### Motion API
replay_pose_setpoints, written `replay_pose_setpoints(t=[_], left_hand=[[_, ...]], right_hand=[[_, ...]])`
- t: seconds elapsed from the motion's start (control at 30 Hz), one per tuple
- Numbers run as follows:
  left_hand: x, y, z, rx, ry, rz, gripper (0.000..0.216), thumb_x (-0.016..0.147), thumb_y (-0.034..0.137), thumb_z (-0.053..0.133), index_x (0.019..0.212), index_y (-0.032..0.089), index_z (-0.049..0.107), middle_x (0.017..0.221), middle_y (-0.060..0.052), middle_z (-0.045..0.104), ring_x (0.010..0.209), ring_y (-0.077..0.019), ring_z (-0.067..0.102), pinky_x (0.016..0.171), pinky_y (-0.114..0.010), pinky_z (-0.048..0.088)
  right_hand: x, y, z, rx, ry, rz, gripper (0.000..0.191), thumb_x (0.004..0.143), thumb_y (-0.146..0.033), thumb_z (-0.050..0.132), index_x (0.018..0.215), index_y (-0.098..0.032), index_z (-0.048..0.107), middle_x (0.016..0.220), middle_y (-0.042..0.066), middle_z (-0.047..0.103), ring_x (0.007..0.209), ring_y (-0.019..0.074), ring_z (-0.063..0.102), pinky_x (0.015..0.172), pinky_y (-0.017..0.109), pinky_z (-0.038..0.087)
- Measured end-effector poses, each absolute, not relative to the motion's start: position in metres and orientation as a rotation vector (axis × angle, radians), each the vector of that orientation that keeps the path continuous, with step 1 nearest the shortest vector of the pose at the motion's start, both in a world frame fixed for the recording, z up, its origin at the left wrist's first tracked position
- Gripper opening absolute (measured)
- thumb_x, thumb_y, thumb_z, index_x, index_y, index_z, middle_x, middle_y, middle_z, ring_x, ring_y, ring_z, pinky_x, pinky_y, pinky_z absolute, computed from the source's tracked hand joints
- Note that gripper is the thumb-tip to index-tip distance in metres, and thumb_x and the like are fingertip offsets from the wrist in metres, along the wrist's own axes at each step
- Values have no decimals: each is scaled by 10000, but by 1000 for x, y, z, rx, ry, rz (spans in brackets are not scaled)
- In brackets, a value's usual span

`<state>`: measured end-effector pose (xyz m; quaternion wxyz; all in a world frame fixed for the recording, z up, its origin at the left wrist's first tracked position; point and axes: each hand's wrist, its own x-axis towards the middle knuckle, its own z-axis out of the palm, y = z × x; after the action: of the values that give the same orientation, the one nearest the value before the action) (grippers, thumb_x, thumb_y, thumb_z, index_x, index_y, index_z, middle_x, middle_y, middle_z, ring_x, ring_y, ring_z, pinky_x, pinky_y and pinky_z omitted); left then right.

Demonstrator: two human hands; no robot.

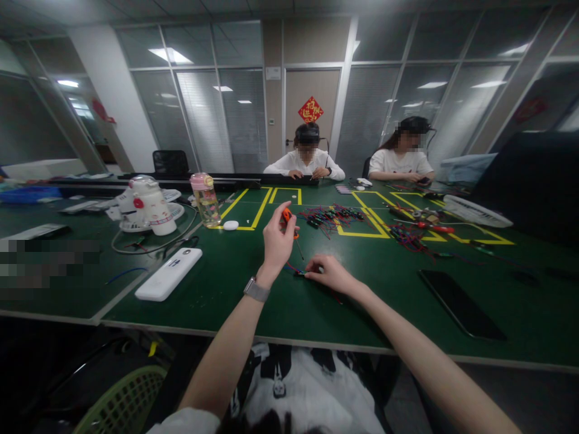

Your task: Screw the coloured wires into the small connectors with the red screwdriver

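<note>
My left hand (279,236) is closed around the orange handle of a screwdriver (287,216). Its thin shaft slants down toward the green tabletop (235,301). On that surface lies a small circuit board with red and blue wires (299,273), just below the shaft's tip. Whether the tip touches it I cannot tell. My right hand (329,272) pinches the right end of this board between thumb and fingers. Beyond both hands spreads a pile of similar wired boards (330,218).
A white power bank (169,274) lies at left, with a pink-lidded bottle (205,199) behind it. A black phone (461,304) rests at right. Another wired heap (407,236) and red-handled tool (436,227) lie at right. Two people (306,160) sit across the table.
</note>
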<state>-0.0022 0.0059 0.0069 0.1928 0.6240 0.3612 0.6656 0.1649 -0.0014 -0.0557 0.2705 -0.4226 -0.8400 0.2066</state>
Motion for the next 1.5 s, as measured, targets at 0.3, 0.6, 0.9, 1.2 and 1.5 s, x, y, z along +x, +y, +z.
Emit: replay_pose_setpoints(t=[0.3, 0.6, 0.9, 1.2, 1.5], left_hand=[[-2, 5, 6, 1774, 1026, 1875, 341, 907, 276, 513, 1244, 224, 508, 902, -17, 621, 649, -89, 661, 584, -176, 552], [-2, 3, 7, 1787, 1017, 1861, 346, 907, 274, 514, 1250, 229, 505, 923, -21, 631, 661, -94, 665, 599, -188, 558], [-1, 2, 7, 1781, 1018, 1854, 350, 900, 269, 527, 1247, 229, 512, 941, -31, 632, 665, -97, 666, 603, -188, 551], [-2, 3, 8, 1751, 1040, 1920, 336, 893, 247, 542, 1227, 233, 523, 889, -7, 616, 648, -89, 664, 597, -176, 537], [-3, 1, 8, 1730, 1028, 1979, 343, 902, 267, 533, 1241, 217, 510, 937, -28, 617, 650, -86, 663, 593, -174, 541]], right_hand=[[164, 1, -59, -1196, -2216, 544, 52, 747, -181, 668, 786, -150, 680, 737, 22, 626, 662, 130, 543, 614, 238, 422], [162, 0, -57, -1255, -2164, 673, 75, 753, -174, 647, 801, -126, 678, 675, 15, 622, 604, 119, 529, 568, 228, 403], [163, 0, -56, -1263, -2139, 700, 80, 742, -171, 657, 803, -126, 682, 677, 18, 639, 606, 118, 544, 563, 220, 406], [161, -2, -55, -1291, -2235, 506, 99, 811, -185, 611, 821, -132, 693, 727, 43, 676, 648, 141, 572, 606, 234, 403], [160, 2, -59, -1184, -2211, 279, 122, 849, -131, 564, 834, -136, 685, 790, 59, 633, 707, 146, 565, 682, 247, 438]])
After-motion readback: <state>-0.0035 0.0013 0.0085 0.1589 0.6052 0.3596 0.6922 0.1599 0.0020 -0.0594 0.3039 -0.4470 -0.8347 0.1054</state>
